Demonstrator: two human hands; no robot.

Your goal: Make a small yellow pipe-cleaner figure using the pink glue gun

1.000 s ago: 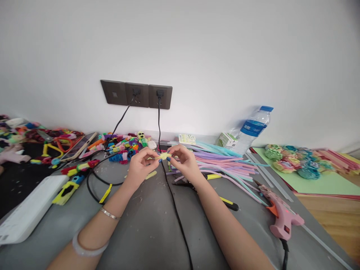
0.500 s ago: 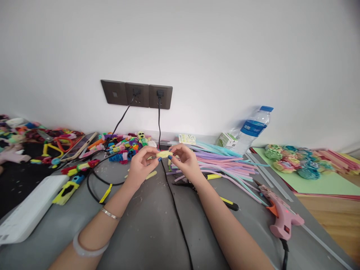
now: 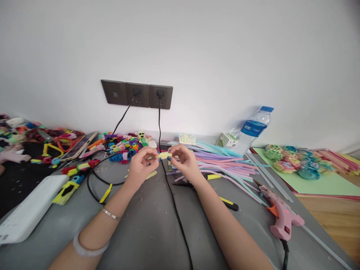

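A small pale yellow fuzzy piece (image 3: 164, 155) is held above the grey table (image 3: 140, 225), stretched between both hands. My left hand (image 3: 143, 165) pinches its left end with thumb and fingers. On its right end, the thumb and fingers of my right hand (image 3: 185, 162) are closed. Blue nail polish shows on both thumbs. Another pale yellow strip (image 3: 151, 175) lies on the table beside my left hand. Black pliers with yellow-marked handles (image 3: 229, 203) lie partly hidden beneath my right forearm.
Pastel pipe cleaners (image 3: 225, 159) spread out right of the hands, near a pink glue gun (image 3: 282, 217) and a bottle (image 3: 253, 129). A black cable (image 3: 176, 210) crosses the middle. On the left are colourful fuzzy figures (image 3: 123, 146), a phone (image 3: 79, 146) and a white power strip (image 3: 36, 206).
The yellow piece and the fingertips have shifted very slightly. Both hands keep their grip, and everything else stays where it was.
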